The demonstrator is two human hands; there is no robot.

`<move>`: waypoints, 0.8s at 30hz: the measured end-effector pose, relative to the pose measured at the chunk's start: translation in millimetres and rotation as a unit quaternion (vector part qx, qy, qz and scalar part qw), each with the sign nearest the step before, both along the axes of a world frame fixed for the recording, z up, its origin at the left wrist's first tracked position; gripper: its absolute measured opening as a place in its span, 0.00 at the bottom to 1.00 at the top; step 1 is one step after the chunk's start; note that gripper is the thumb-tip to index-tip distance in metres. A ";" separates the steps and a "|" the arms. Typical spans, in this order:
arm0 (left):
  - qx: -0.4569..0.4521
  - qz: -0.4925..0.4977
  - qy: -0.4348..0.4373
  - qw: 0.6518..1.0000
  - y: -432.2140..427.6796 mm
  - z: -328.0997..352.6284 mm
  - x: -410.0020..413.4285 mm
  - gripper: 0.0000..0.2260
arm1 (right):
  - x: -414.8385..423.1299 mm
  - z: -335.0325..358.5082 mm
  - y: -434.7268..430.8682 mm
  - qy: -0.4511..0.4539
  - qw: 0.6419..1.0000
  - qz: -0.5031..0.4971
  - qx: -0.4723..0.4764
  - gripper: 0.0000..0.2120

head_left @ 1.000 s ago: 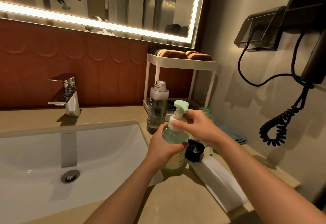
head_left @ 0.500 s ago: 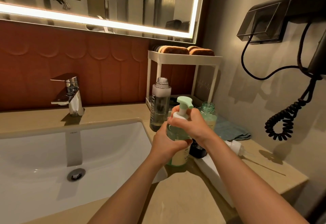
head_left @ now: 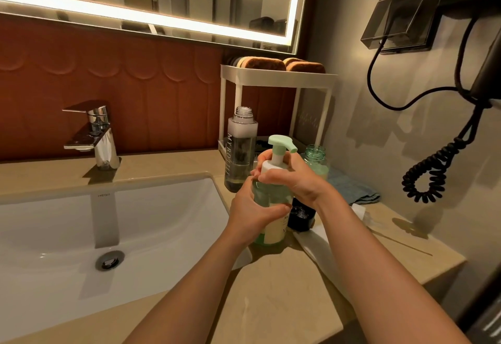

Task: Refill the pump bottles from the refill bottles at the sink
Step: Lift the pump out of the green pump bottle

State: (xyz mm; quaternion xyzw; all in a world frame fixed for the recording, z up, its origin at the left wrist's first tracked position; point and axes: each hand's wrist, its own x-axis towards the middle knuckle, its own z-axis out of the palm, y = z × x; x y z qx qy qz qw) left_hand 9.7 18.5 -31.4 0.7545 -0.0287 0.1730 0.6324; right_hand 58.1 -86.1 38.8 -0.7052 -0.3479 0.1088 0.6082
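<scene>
Fingers of left hand (head_left: 250, 212) wrapped round pump bottle (head_left: 271, 197), right hand (head_left: 298, 181) fingers gripping its white collar (head_left: 271, 167)

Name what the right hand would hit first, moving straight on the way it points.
The right hand grips the pump bottle; beyond it, probably the tall clear bottle, though depth is unclear.

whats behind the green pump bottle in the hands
Behind the pump bottle stand a tall clear uncapped bottle and an open green bottle, with a white rack beyond. The right hand covers most of the green bottle's body, so its fill level cannot be seen.
</scene>
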 end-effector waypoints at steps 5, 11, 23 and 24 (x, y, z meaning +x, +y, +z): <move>-0.011 -0.018 0.015 1.000 1.3 0.4 0.7 0.34 | 6.3 -2.1 -1.5 0.008 0.999 0.027 0.015 0.10; -0.037 -0.077 0.024 0.996 10.9 -0.7 2.0 0.29 | 14.3 -0.4 -3.6 0.033 0.993 0.109 0.012 0.11; -0.008 -0.089 0.006 0.996 14.1 -2.4 1.5 0.34 | -8.3 13.1 -29.9 -0.052 0.988 -0.095 -0.108 0.23; -0.005 -0.087 0.002 0.996 13.4 -2.3 1.0 0.35 | -13.2 10.6 -23.3 -0.072 0.984 -0.135 -0.095 0.21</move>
